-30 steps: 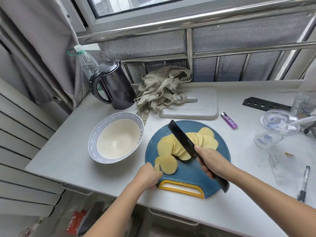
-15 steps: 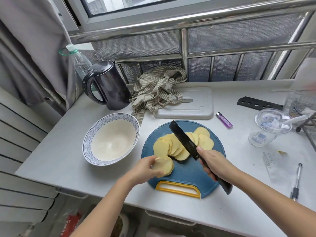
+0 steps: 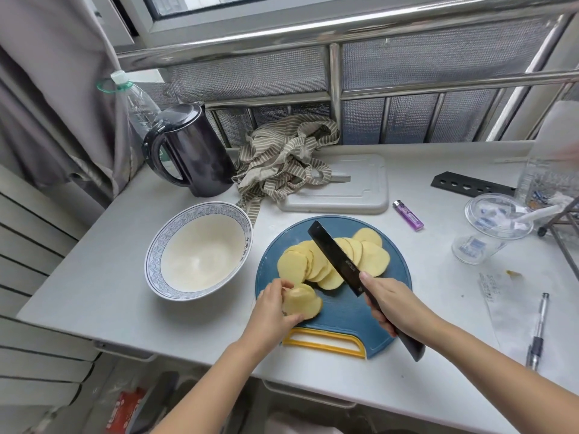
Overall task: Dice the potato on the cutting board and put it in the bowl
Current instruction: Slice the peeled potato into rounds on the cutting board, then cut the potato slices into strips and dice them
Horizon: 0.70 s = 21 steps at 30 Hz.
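Left hand [image 3: 269, 308]: grip clamped on small slice stack [image 3: 302, 303], cutting board [image 3: 344, 317] 8 o'clock.
Right hand [image 3: 394, 305]: grip clamped on knife [image 3: 336, 256], blade angled toward 11 o'clock.
Potato slices [image 3: 372, 258]: fanned, board centre.
Bowl [image 3: 153, 261]: on bench [image 3: 94, 277], 9 o'clock of board.

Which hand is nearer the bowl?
Left. The left hand holds potato slices just right of the bowl; the right hand grips the knife farther right, across the board.
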Motion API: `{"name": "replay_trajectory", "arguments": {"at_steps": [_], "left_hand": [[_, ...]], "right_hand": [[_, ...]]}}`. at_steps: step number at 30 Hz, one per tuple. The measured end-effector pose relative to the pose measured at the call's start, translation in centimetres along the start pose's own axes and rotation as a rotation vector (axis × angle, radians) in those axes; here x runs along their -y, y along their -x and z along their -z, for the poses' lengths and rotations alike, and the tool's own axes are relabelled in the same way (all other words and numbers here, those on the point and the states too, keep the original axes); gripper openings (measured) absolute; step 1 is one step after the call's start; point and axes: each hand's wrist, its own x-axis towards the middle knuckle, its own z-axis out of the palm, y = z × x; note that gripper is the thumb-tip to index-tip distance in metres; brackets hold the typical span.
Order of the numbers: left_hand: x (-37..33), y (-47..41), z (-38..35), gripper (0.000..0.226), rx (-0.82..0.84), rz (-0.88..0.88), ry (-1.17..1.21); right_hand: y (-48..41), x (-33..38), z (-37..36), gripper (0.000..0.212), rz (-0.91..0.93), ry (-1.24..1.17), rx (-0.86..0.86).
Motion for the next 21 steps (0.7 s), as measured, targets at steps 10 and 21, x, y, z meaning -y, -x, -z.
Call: {"name": "replay_trajectory", "arguments": {"at_steps": [10, 21], "left_hand": [[0.9, 1.6, -1.1, 0.024, 0.020, -0.228, 0.021], [3.1, 2.0, 0.8, 0.031, 0.064, -0.066, 0.196]], "right_hand": [[0.4, -0.7, 0.6, 0.047, 0.045, 0.101, 0.022], [0.0, -1.1, 4.7, 0.042, 0.017, 0.528, 0.371]]}}
